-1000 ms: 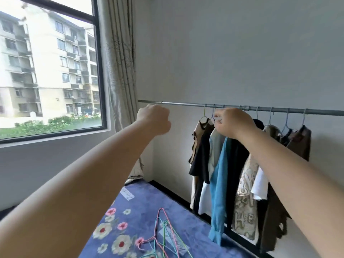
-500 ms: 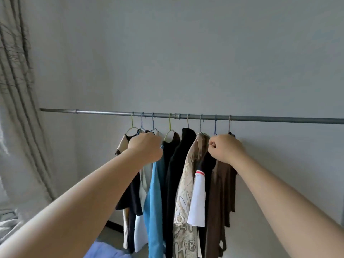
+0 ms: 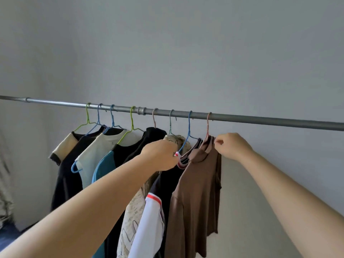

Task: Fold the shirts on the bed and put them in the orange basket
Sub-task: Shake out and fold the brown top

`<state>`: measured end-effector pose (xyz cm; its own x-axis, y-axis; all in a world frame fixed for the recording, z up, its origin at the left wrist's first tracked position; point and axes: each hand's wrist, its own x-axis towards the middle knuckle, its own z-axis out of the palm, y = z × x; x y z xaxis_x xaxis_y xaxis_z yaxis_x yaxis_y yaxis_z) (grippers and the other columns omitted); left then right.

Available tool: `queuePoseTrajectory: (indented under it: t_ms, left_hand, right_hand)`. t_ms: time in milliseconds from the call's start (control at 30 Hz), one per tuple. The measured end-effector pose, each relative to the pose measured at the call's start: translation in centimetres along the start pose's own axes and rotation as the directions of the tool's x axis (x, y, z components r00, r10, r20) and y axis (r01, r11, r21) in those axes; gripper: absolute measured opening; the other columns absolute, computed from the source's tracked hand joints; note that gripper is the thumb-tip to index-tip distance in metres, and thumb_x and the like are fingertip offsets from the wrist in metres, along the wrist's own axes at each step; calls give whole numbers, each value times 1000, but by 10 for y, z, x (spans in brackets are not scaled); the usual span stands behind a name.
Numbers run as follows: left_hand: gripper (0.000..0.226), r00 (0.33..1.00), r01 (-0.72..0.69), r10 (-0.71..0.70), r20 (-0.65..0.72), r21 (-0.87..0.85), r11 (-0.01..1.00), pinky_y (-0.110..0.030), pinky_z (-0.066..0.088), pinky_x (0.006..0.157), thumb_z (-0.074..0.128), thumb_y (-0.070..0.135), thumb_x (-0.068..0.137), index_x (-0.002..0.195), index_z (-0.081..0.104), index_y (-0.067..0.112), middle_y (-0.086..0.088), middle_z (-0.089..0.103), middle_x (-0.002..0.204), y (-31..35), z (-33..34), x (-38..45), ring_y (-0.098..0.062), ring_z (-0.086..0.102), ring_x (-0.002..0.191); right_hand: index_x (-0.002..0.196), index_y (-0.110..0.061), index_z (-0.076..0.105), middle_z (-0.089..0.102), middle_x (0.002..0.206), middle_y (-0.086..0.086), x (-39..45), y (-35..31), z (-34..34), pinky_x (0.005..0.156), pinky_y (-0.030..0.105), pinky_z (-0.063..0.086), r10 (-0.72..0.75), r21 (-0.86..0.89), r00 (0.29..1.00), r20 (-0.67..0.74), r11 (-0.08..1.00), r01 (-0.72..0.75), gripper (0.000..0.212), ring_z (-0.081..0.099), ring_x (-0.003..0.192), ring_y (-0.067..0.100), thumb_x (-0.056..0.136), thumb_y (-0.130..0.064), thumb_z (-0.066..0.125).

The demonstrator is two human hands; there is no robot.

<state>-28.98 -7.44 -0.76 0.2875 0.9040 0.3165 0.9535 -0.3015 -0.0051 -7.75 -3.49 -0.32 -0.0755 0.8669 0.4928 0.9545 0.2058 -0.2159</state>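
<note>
Domestic room, likely a bedroom or laundry corner. A metal rail (image 3: 242, 118) runs along a plain grey wall (image 3: 186, 53), carrying shirts (image 3: 197, 183) on coloured wire hangers (image 3: 132, 125). A patterned curtain (image 3: 4, 183) hangs at far left.

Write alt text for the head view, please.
Both hands reach to shirts hanging on a metal rail: the left hand pinches a striped collar, the right hand pinches the brown shirt at its neck.
</note>
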Motion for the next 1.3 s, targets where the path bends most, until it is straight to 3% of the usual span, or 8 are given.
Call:
queuePoseTrajectory:
  t_ms: [233, 333, 467, 567, 700, 833, 1000, 1300]
  left_hand:
    - [36, 977, -88, 89, 196, -11, 996, -36, 49, 82, 44, 33, 93, 125, 46, 18, -5, 57, 114, 28, 46, 71, -26, 54, 102]
    - [46, 962, -120, 127, 241, -46, 992, -36, 48, 87, 48, 35, 92, 134, 39, 20, -5, 55, 118, 25, 52, 101, -26, 53, 105]
    - [51, 930, -144, 163, 330, -81, 986, -36, 47, 87, 53, 38, 90, 134, 35, 20, -4, 57, 112, 17, 67, 141, -23, 53, 98]
    - [26, 916, -197, 204, 346, -57, 979, -30, 43, 72, 54, 28, 88, 106, 41, 14, 3, 46, 80, 7, 74, 165, -21, 47, 81]
    - [19, 888, -210, 233, 396, -103, 972, -25, 34, 63, 56, 26, 88, 80, 40, 19, 8, 41, 73, -11, 80, 189, -14, 43, 72]
    - [13, 848, -187, 278, 452, -235, 954, -12, 35, 60, 55, 28, 91, 84, 55, 17, 8, 52, 77, -21, 82, 198, -3, 46, 67]
    - [23, 874, -120, 216, 436, -235, 964, -10, 34, 58, 45, 32, 96, 91, 55, 11, 6, 49, 79, -20, 88, 192, 0, 41, 64]
    - [38, 951, 243, -132, 279, -412, 878, -12, 35, 58, 51, 31, 93, 58, 56, 41, 20, 53, 57, -42, 63, 135, 4, 47, 55]
  right_hand:
    - [120, -1, 58, 58, 125, 14, 68, 58, 55, 93, 27, 36, -98, 104, 995, 29, 990, 95, 34, 49, 119, 28, 93, 0, 37]
    - [119, 1, 51, 54, 123, 17, 96, 68, 73, 85, 28, 34, -130, 131, 991, 30, 983, 125, 28, 48, 115, 29, 95, -8, 39]
    - [126, -4, 48, 49, 134, 11, 134, 75, 96, 101, 29, 31, -171, 233, 974, 150, 963, 133, 34, 41, 126, 25, 100, -17, 31]
    - [111, -6, 56, 58, 112, 7, 149, 77, 105, 89, 25, 33, -252, 306, 951, 180, 933, 190, 31, 49, 113, 23, 101, -16, 28]
    - [84, -17, 48, 51, 81, -3, 159, 85, 116, 73, 26, 34, -360, 290, 921, 147, 906, 308, 25, 50, 83, 18, 100, -21, 29]
    - [68, -31, 37, 45, 62, -12, 162, 96, 128, 58, 20, 36, -446, 314, 895, -2, 849, 424, 33, 45, 59, 7, 100, -28, 30]
    - [65, -9, 60, 36, 52, -17, 170, 99, 142, 42, 14, 27, -538, 224, 743, -398, 729, 647, 42, 39, 45, 10, 93, -28, 35]
    - [59, -8, 55, 45, 43, -4, 176, 34, 122, 39, 16, 20, -593, 161, 584, -554, 612, 774, 38, 37, 34, 14, 89, -26, 41]
